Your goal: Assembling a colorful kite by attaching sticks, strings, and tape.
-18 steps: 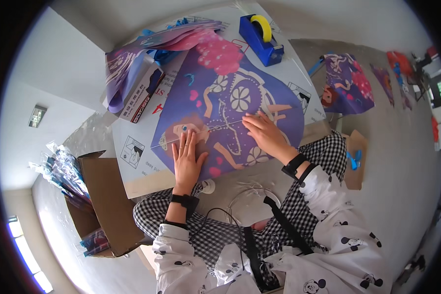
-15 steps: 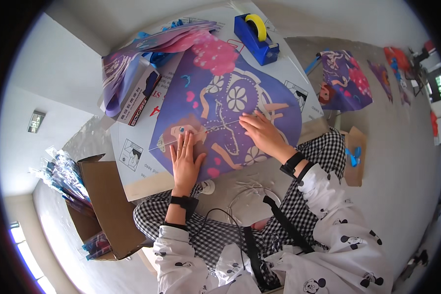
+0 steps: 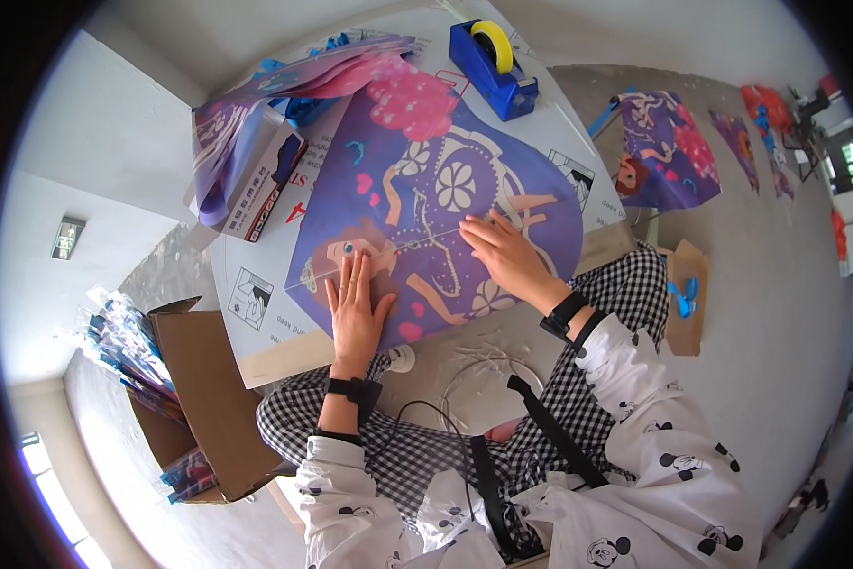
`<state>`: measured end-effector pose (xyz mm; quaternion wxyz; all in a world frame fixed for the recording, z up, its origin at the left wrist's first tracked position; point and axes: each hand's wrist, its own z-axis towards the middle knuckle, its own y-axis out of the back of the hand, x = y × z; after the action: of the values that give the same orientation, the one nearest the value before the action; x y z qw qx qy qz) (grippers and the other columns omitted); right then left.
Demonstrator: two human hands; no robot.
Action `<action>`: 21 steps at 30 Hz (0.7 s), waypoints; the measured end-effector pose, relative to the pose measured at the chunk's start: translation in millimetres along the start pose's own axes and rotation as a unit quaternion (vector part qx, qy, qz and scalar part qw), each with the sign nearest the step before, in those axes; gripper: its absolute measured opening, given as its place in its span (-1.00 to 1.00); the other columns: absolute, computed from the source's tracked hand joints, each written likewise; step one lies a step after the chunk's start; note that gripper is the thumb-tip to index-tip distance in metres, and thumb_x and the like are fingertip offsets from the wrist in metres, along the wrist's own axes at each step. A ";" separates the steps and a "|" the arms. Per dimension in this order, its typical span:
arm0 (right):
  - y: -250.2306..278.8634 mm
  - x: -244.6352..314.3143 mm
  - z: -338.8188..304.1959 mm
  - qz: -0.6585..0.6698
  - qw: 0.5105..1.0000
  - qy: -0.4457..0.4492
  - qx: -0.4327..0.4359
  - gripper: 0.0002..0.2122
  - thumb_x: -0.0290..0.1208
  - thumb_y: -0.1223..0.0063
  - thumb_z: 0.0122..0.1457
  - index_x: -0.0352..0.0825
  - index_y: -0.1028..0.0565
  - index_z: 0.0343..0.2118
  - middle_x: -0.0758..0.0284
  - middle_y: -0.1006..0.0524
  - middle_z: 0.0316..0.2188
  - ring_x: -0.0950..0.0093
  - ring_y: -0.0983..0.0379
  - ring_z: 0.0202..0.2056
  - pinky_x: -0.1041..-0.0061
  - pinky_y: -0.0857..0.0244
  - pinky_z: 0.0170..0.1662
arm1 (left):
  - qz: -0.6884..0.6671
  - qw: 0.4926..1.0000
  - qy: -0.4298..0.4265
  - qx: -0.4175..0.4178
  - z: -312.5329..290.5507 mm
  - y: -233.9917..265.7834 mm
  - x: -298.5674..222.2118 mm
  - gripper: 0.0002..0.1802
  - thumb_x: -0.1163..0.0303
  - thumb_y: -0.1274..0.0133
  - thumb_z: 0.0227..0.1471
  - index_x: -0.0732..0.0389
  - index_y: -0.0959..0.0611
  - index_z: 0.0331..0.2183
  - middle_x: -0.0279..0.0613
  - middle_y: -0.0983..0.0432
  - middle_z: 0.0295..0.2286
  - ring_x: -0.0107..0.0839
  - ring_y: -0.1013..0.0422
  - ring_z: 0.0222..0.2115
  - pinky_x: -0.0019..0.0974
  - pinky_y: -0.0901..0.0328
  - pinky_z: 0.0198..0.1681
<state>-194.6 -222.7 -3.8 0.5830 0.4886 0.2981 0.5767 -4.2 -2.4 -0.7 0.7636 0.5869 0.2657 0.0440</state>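
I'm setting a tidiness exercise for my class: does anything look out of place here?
Yes: thin, pale strands lie scattered between the checked trouser legs, lower down than the purple sheet. Loose like litter, they look odd; I can't tell what they are.

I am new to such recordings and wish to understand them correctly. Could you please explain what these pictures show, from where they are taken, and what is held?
There is no machine here: you see a person's bare left hand and right hand. The pictures come from one wide fisheye camera worn on the head, looking down, so straight edges bend. A purple printed sheet lies on a white board; a blue tape dispenser and a printed box are nearby. The left hand lies flat on the sheet, and the right hand's fingers rest on it. Nothing is visibly held.
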 end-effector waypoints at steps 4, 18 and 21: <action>0.5 -0.8 0.7 0.014 1.000 -0.002 -0.001 -0.68 -0.50 -0.03 0.13 -0.41 -0.44 -0.03 0.29 -0.41 0.03 0.44 -0.28 0.12 0.31 -0.01 0.26 | -0.005 1.000 0.003 0.007 0.6 -0.5 1.0 -0.23 0.13 -0.08 0.06 0.20 -0.21 0.21 -0.18 -0.10 0.22 -0.24 0.08 0.28 0.01 0.23 0.31; 4.9 0.8 2.0 0.020 0.999 -0.006 0.024 -0.69 -0.51 -0.03 0.13 -0.39 -0.43 -0.04 0.29 -0.39 0.05 0.42 -0.25 0.14 0.28 -0.01 0.27 | -0.003 1.000 0.008 0.006 0.4 -1.5 1.3 -0.21 0.11 -0.09 0.05 0.18 -0.19 0.22 -0.20 -0.07 0.23 -0.25 0.08 0.28 0.01 0.24 0.31; 5.8 1.7 2.6 0.024 0.999 -0.012 0.026 -0.66 -0.53 -0.07 0.10 -0.39 -0.43 -0.02 0.29 -0.34 0.10 0.40 -0.22 0.17 0.27 -0.04 0.26 | -0.001 1.000 0.006 0.006 0.1 -0.8 2.0 -0.20 0.10 -0.09 0.05 0.17 -0.19 0.23 -0.22 -0.06 0.24 -0.27 0.09 0.28 0.00 0.24 0.31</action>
<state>-194.1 -222.5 2.8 0.5595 0.5173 0.2938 0.5771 -2.7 -2.0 -2.1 0.7584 0.5910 0.2712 0.0448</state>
